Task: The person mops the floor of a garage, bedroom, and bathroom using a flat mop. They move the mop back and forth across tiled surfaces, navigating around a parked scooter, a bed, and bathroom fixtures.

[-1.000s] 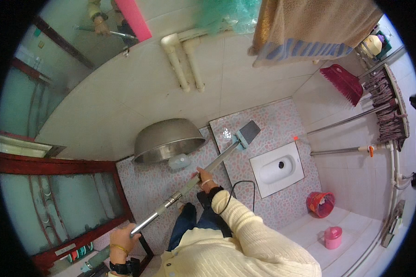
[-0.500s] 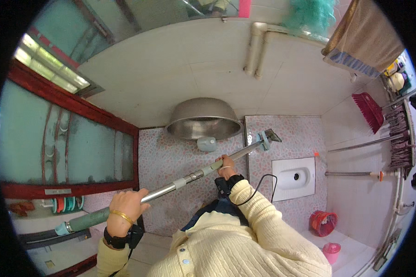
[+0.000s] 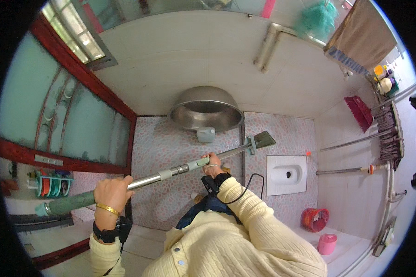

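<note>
A long mop with a steel pole lies slantwise across the view, from lower left to upper right. My left hand is closed around the pole beside its green grip. Farther up the pole, my right hand is wrapped over a green sleeve. At the far end a pale blue-green clamp holds the flat, dark grey-green mop head, over the pink patterned floor left of and beyond the squat toilet. Whether the head touches the floor I cannot tell.
Against the far wall leans a big steel basin, with a grey plastic jug before it. A raised floor edge runs right of them. Cleaning tools, including a red broom, line the right wall. A red bin and pink bucket stand lower right.
The view has shifted a little. The mop head has turned, so more of its flat face shows. Both hands keep their hold on the pole.
</note>
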A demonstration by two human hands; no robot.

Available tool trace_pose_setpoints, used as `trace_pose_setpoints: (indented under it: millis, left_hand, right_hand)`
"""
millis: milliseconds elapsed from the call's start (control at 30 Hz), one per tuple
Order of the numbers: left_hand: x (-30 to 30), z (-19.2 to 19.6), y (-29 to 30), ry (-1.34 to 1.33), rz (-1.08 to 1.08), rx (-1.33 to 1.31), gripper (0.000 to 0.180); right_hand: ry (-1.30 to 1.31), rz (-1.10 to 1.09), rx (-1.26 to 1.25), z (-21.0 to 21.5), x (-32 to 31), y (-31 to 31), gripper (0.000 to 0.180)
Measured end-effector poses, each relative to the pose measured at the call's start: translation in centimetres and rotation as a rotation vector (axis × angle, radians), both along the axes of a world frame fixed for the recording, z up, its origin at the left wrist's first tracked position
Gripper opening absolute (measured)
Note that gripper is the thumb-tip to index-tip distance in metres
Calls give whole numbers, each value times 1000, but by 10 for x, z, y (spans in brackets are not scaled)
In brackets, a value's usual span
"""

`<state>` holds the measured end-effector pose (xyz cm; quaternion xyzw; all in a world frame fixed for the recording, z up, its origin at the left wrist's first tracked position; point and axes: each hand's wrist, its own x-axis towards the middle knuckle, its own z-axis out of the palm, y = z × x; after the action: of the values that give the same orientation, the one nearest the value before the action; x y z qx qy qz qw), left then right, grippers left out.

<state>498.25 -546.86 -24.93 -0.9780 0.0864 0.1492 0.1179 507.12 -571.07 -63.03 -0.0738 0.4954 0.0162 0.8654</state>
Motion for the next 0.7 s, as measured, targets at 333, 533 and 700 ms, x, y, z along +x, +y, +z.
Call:
trace_pose_setpoints:
  millis: [333, 533, 700]
  left_hand:
    - [-70, 60, 59, -791, -94, -642, 11]
    - [-84, 49, 96, -1237, 329, -1306, 44]
    - [-63, 90, 82, -1295, 248, -1712, 56]
  right_hand:
    - [-102, 195, 34, 76, -17, 69, 13]
    - [-291, 290, 404, 71, -5, 109, 16]
    - [-121, 490, 339, 59, -24, 183, 7]
